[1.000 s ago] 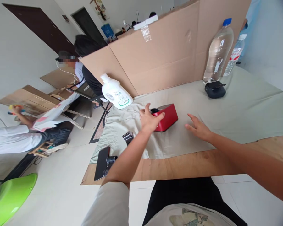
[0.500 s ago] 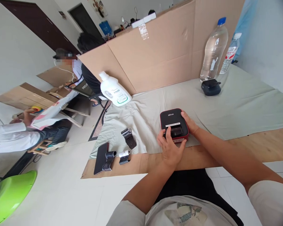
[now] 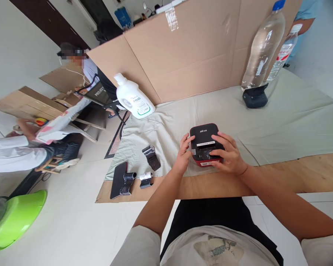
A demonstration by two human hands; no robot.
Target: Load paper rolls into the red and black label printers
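A small black and red label printer (image 3: 203, 137) sits on the cloth near the table's front edge. A white strip with tiny print crosses its top, above a dark slot with glossy black material in it. My left hand (image 3: 184, 155) grips the printer's left side, fingertips on the top edge. Across the front right corner lies my right hand (image 3: 229, 153), one finger pressing at the slot and the thumb by the front face; its fingers are spread around that corner. To the left are a black roll (image 3: 151, 157), a white roll with a dark tail (image 3: 146, 179) and another dark roll (image 3: 128, 183).
The last roll rests against a dark phone-like slab (image 3: 118, 180). A white detergent bottle (image 3: 134, 96), a black open case (image 3: 255, 96), a large water bottle (image 3: 263, 46) and a smaller one (image 3: 284, 53) stand before a cardboard screen (image 3: 197, 51). Other people sit at left.
My left hand has moved from the printer's front to its left side. My right hand has come from the right edge onto the front corner and slot. The view has shifted slightly.
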